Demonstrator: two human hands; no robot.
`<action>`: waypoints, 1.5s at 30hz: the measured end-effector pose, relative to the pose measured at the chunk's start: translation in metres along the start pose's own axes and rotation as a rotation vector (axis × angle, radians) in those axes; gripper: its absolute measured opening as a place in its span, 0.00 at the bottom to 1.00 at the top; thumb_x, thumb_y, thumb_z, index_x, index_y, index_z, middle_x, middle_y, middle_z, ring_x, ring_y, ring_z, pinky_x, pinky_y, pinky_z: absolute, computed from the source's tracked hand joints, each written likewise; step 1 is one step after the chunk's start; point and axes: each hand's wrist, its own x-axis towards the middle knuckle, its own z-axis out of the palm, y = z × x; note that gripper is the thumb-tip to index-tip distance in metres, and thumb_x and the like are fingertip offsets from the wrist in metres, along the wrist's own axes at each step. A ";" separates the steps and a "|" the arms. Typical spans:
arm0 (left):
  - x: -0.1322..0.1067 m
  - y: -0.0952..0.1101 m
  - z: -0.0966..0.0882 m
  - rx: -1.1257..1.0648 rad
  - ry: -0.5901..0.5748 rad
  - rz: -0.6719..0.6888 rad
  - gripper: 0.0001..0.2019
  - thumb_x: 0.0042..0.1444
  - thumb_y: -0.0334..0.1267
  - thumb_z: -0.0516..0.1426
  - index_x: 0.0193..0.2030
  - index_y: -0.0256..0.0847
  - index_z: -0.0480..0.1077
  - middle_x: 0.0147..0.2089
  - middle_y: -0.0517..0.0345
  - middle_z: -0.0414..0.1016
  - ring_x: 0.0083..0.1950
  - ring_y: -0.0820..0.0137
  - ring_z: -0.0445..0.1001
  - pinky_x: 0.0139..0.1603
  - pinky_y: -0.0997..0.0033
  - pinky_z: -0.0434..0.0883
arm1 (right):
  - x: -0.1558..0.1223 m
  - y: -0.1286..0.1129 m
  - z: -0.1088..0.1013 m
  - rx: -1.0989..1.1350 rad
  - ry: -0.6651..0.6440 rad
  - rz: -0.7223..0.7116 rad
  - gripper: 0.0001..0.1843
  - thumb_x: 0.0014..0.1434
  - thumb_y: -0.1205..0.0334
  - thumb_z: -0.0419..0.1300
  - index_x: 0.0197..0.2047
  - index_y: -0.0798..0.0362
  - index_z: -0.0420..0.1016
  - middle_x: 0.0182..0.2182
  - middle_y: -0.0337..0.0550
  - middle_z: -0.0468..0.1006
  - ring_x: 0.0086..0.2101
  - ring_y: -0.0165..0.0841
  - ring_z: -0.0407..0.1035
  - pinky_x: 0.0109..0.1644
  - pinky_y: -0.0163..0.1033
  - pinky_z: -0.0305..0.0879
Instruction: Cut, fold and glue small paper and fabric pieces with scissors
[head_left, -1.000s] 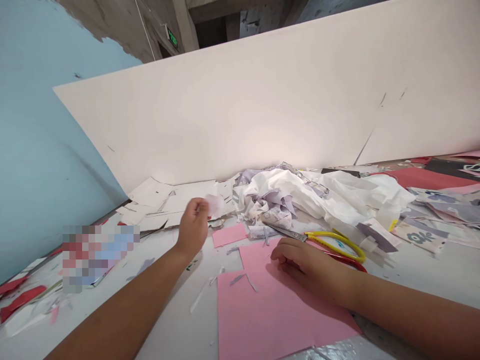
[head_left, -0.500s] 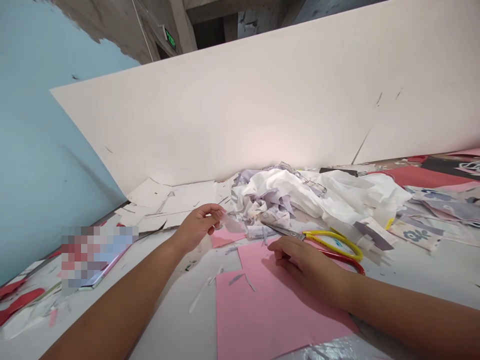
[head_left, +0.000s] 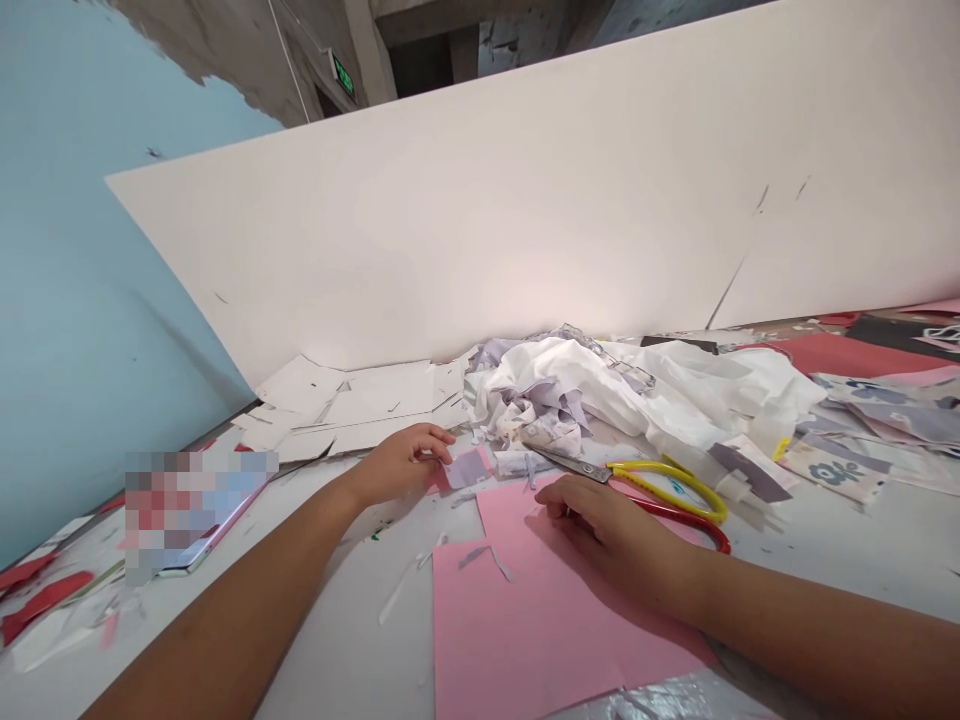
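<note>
My left hand (head_left: 411,464) is loosely bent with nothing gripped, its fingertips at the left edge of a small lavender piece (head_left: 469,468). That piece lies on a small pink paper (head_left: 436,484), which the hand partly hides. My right hand (head_left: 619,545) rests on a large pink sheet (head_left: 517,630), fingers loosely curled and nothing visible in them. Just beyond it lie scissors (head_left: 596,471) with one yellow and one red handle, blades slightly apart and pointing left. Thin grey offcuts (head_left: 500,565) lie on the pink sheet.
Crumpled white and lavender scraps (head_left: 551,390) are heaped behind the hands. Flat white card pieces (head_left: 382,395) lie at the back left. A phone (head_left: 214,530) with a blurred screen leans at the left. A white panel (head_left: 480,230) stands behind. Patterned scraps (head_left: 840,465) lie right.
The small piece that was held up in my left fingertips now lies flat on the small pink paper. My left hand has shifted slightly and loosened; my right hand stays put.
</note>
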 end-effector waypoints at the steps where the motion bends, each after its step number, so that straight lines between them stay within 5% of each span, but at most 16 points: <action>1: 0.000 0.000 -0.003 0.040 0.021 0.006 0.09 0.40 0.31 0.53 0.24 0.46 0.74 0.45 0.55 0.70 0.40 0.66 0.69 0.34 0.71 0.65 | 0.000 0.000 0.001 0.013 0.002 0.005 0.12 0.54 0.69 0.47 0.40 0.52 0.66 0.30 0.41 0.74 0.29 0.31 0.68 0.33 0.37 0.64; 6: -0.002 0.002 -0.014 0.231 0.179 -0.126 0.12 0.36 0.29 0.51 0.24 0.46 0.72 0.36 0.56 0.71 0.26 0.71 0.64 0.22 0.75 0.57 | -0.001 0.002 0.002 0.072 -0.005 0.017 0.09 0.55 0.65 0.50 0.40 0.52 0.65 0.29 0.41 0.72 0.29 0.31 0.67 0.32 0.36 0.64; 10: -0.003 -0.004 -0.009 0.287 0.095 -0.263 0.02 0.37 0.35 0.55 0.20 0.43 0.70 0.24 0.57 0.70 0.18 0.72 0.60 0.20 0.74 0.51 | -0.001 0.002 0.001 0.045 -0.005 -0.032 0.08 0.56 0.65 0.49 0.40 0.52 0.64 0.29 0.40 0.72 0.29 0.31 0.67 0.33 0.36 0.64; 17: 0.000 -0.012 0.002 0.279 0.070 -0.292 0.05 0.34 0.38 0.59 0.20 0.43 0.66 0.22 0.60 0.67 0.20 0.72 0.61 0.21 0.75 0.49 | -0.004 -0.002 -0.001 -0.076 -0.019 -0.069 0.09 0.58 0.64 0.46 0.42 0.52 0.63 0.35 0.45 0.73 0.36 0.34 0.67 0.38 0.40 0.64; 25: -0.001 0.002 -0.011 0.195 0.006 -0.290 0.04 0.38 0.38 0.57 0.21 0.43 0.65 0.22 0.62 0.68 0.20 0.73 0.60 0.19 0.75 0.51 | -0.004 0.002 0.001 -0.054 -0.017 -0.147 0.11 0.53 0.69 0.50 0.41 0.51 0.65 0.38 0.45 0.69 0.40 0.35 0.64 0.43 0.40 0.61; 30: -0.005 0.023 -0.014 -0.061 -0.113 -0.210 0.07 0.40 0.38 0.58 0.26 0.42 0.64 0.25 0.62 0.68 0.25 0.74 0.64 0.23 0.76 0.56 | -0.002 -0.002 0.001 0.218 0.095 -0.002 0.06 0.53 0.67 0.50 0.36 0.50 0.63 0.35 0.42 0.67 0.36 0.32 0.64 0.39 0.39 0.62; 36: -0.012 0.040 0.020 -0.348 -0.318 -0.163 0.09 0.41 0.35 0.60 0.26 0.39 0.63 0.23 0.61 0.67 0.24 0.75 0.65 0.25 0.75 0.59 | 0.002 -0.009 0.001 0.904 0.026 0.169 0.18 0.53 0.52 0.54 0.44 0.52 0.59 0.35 0.41 0.68 0.30 0.29 0.66 0.34 0.38 0.64; 41: -0.016 0.043 0.040 -0.356 -0.324 -0.154 0.10 0.42 0.38 0.60 0.25 0.39 0.61 0.22 0.62 0.67 0.23 0.76 0.65 0.23 0.76 0.59 | 0.006 -0.003 0.005 0.812 0.025 0.281 0.11 0.53 0.56 0.56 0.31 0.56 0.67 0.22 0.36 0.69 0.24 0.27 0.63 0.28 0.34 0.58; 45: -0.015 0.034 0.047 -0.408 -0.245 -0.162 0.10 0.45 0.42 0.58 0.28 0.39 0.63 0.22 0.62 0.67 0.22 0.76 0.65 0.22 0.77 0.58 | 0.008 0.001 0.007 0.905 -0.003 0.298 0.12 0.54 0.55 0.55 0.31 0.56 0.66 0.20 0.37 0.70 0.23 0.28 0.64 0.29 0.34 0.58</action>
